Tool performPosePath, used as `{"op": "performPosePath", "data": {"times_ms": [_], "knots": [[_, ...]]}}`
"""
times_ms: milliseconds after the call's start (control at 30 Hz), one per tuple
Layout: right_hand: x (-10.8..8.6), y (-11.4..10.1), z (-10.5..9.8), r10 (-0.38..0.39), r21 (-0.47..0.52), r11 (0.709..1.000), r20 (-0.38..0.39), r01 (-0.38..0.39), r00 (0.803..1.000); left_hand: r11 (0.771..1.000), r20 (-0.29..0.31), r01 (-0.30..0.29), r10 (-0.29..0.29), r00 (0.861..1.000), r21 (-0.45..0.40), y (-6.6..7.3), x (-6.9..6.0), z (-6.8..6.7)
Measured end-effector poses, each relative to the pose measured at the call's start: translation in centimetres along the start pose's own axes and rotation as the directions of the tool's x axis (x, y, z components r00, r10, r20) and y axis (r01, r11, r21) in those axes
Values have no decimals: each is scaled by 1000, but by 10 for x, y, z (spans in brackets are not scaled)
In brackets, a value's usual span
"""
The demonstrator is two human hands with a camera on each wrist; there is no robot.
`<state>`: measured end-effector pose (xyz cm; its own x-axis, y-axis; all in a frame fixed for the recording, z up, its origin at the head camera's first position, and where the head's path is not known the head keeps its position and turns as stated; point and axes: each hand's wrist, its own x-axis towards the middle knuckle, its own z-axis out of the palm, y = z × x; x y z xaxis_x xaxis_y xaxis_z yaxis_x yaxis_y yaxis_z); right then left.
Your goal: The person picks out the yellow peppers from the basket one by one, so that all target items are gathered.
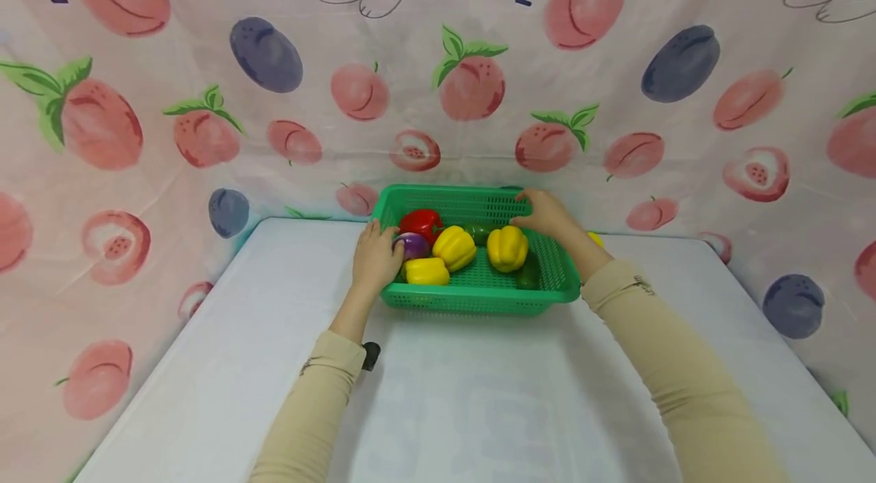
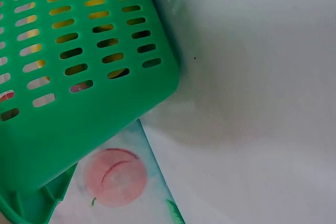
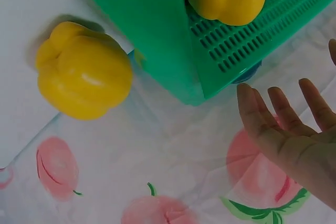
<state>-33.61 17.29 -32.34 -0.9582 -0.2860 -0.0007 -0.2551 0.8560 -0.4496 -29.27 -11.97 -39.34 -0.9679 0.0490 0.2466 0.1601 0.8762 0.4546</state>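
While the left hand [image 1: 378, 255] rests over the left rim of the green basket [image 1: 479, 292], its thumb close by the purple eggplant [image 1: 414, 246], I cannot tell whether it pinches the plastic. The right hand [image 3: 302, 145] is spread wide near the far right corner, holding nothing. If the work is shifting or settling the basket, it would go best with both end rims held firmly, the basket level and the thumb clear of the eggplant; the rightmost inner pepper [image 1: 508, 249], next to a dark green vegetable [image 1: 528, 274], could roll if tipped. A loose yellow pepper [image 3: 84, 72] sits just outside the right end, so a push that way would probably strike it. Behind, the table [image 1: 452, 392] soon ends at the patterned cloth [image 1: 301, 163]; the roomiest side is the near one.
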Motion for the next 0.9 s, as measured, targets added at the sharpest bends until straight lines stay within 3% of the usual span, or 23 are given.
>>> {"op": "performPosePath", "data": {"times_ms": [233,333,433,600,900], "knots": [[20,-1,3,145,25,989,81,-147,986,1000,-7,7,-7,1000,11,-3,1,0],[43,22,13,201,53,976,141,-211,969,1000,-7,2,-2,1000,16,-3,1,1],[53,35,19,269,125,945,226,-302,936,1000,-2,-1,1,1000,20,-3,1,3],[35,19,12,342,238,871,332,-429,879,1000,-4,1,-1,1000,24,-4,1,6],[30,10,3,346,274,842,387,-464,855,1000,-2,6,-6,1000,21,-2,1,3]]}}
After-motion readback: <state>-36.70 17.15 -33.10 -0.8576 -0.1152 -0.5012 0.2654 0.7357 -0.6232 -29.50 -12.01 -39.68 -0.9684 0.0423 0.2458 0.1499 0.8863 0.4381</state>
